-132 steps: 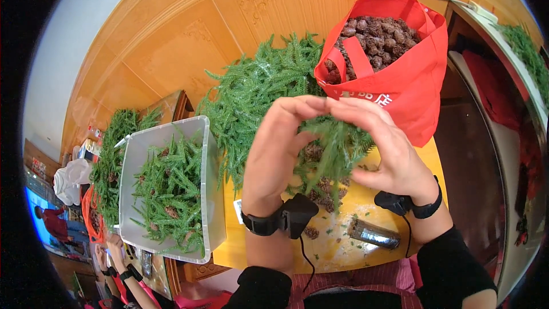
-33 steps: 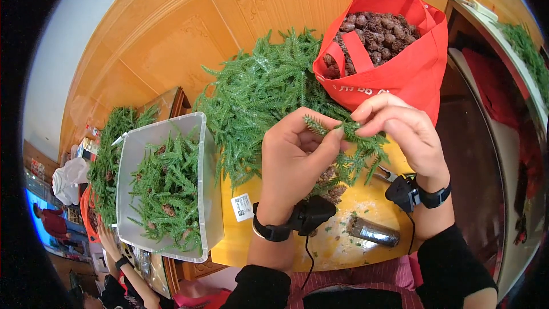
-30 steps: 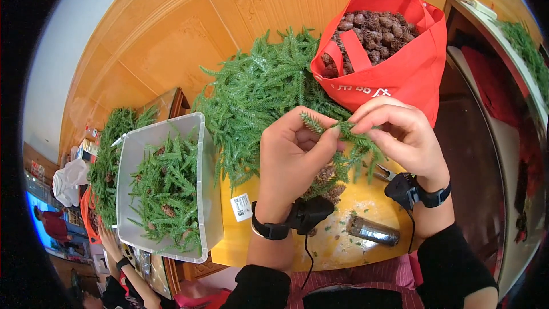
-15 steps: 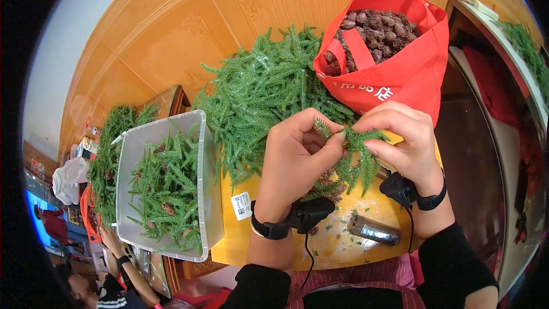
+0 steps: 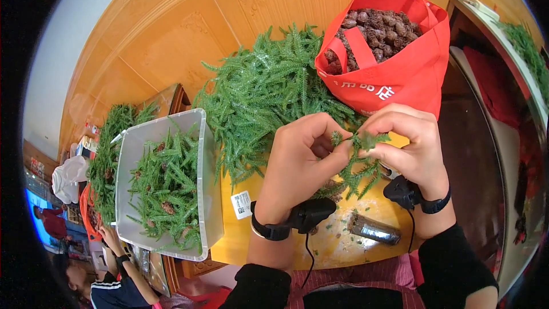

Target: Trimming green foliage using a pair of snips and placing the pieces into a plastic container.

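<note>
left hand (image 5: 303, 163) and right hand (image 5: 409, 146) drawn closer, green sprig (image 5: 357, 163) lowered

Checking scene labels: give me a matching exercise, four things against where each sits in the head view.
Things:
1. red bag
2. clear plastic bin
3. green sprig
4. metal cylinder

Places:
A. pinched between the fingers of both hands
B. lying on the yellow table near the right wrist
C. upper right, full of brown pine cones
D. to the left, holding green sprigs with cones

Pairs: 1-C, 2-D, 3-A, 4-B
</note>
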`<move>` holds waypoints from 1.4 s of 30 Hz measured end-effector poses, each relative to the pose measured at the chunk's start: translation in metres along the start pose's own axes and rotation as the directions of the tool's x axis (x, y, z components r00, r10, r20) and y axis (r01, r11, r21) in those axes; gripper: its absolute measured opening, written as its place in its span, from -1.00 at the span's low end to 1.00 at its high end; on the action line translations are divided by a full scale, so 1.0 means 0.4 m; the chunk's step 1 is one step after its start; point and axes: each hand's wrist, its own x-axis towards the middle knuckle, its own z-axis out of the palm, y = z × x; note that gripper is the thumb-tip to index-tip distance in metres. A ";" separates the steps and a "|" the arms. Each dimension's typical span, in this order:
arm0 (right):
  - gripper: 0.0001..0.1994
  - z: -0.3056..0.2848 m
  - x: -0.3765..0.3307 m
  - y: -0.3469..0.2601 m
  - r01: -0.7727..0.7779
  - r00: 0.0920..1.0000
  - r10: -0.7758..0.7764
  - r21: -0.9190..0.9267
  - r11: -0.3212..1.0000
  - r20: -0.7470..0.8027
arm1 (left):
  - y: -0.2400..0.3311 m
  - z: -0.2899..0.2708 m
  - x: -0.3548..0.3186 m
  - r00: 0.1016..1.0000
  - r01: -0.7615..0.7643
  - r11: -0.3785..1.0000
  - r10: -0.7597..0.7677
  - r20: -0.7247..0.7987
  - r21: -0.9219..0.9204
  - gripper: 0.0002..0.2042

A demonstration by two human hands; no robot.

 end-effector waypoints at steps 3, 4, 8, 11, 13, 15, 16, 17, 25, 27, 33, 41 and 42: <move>-0.83 0.004 0.000 -0.009 -0.111 0.994 0.112 0.071 0.991 -0.008 | 0.008 -0.006 -0.004 0.999 -0.052 0.998 0.052 0.016 0.047 -0.92; -0.83 0.003 -0.002 -0.008 -0.112 0.994 0.113 0.068 0.991 -0.008 | 0.007 -0.004 -0.003 0.998 -0.053 0.998 0.052 0.017 0.045 -0.92; -0.87 0.001 -0.011 0.006 -0.190 0.981 0.195 0.246 0.950 0.006 | 0.010 0.008 -0.002 0.999 -0.034 0.999 0.033 0.036 0.029 -0.93; -0.83 0.006 -0.011 0.014 -0.281 0.958 0.279 0.401 0.872 0.065 | -0.005 0.013 -0.002 0.996 -0.080 0.995 0.078 0.038 0.059 -0.92; -0.81 0.001 -0.011 0.021 -0.372 0.925 0.361 0.467 0.802 0.117 | -0.007 0.020 0.003 0.986 -0.163 0.981 0.160 0.040 0.107 -0.91; -0.79 0.003 -0.010 0.030 -0.454 0.885 0.414 0.590 0.668 0.212 | -0.004 0.024 0.004 0.961 -0.275 0.945 0.271 0.050 0.179 -0.89; -0.79 0.001 -0.007 0.031 -0.453 0.885 0.416 0.591 0.667 0.209 | -0.004 0.025 0.005 0.961 -0.275 0.945 0.270 0.053 0.179 -0.89; -0.79 -0.001 -0.004 0.030 -0.499 0.859 0.447 0.603 0.623 0.249 | -0.005 0.024 0.006 0.951 -0.308 0.928 0.302 0.061 0.212 -0.89; -0.85 0.006 -0.001 0.028 -0.446 0.885 0.379 0.723 0.527 0.270 | -0.012 0.017 0.020 0.894 -0.438 0.860 0.448 0.022 0.261 -0.86; -0.87 0.004 -0.006 0.039 -0.384 0.919 0.318 0.718 0.581 0.234 | -0.008 0.015 0.024 0.889 -0.445 0.858 0.458 0.013 0.258 -0.84; -0.84 -0.009 -0.012 0.034 -0.417 0.905 0.373 0.600 0.683 0.205 | -0.011 0.014 0.022 0.912 -0.400 0.904 0.408 -0.025 0.150 -0.80; -0.88 -0.008 -0.012 0.023 -0.422 0.902 0.391 0.558 0.714 0.183 | -0.014 0.015 0.025 0.771 -0.598 0.694 0.635 0.050 0.401 -0.79; -0.86 -0.006 -0.012 0.028 -0.423 0.902 0.382 0.579 0.697 0.201 | -0.015 0.015 0.023 0.744 -0.624 0.658 0.666 0.061 0.421 -0.79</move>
